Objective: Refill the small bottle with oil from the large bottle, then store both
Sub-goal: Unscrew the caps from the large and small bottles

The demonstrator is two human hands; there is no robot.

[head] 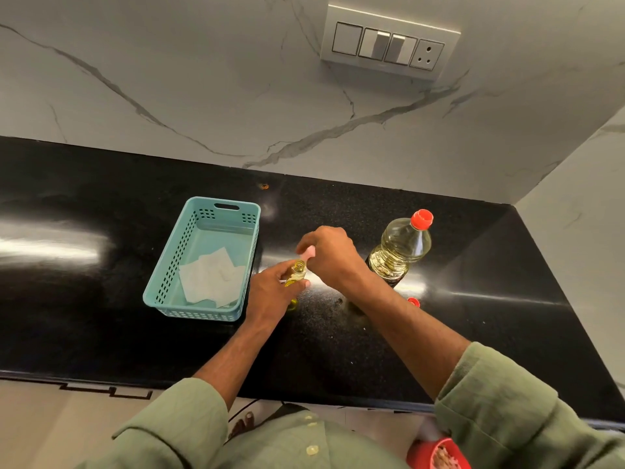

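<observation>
My left hand grips the small clear bottle of yellow oil, upright above the black counter, its mouth uncovered. Just above the mouth, my right hand pinches a small pale cap. The large oil bottle with a red cap stands upright right of my right hand, about half full. Part of its lower body is hidden by my right wrist.
A teal plastic basket with white paper napkins inside sits left of my hands. A small red thing peeks from behind my right forearm. A switch panel is on the marble wall. A red container sits below the counter edge.
</observation>
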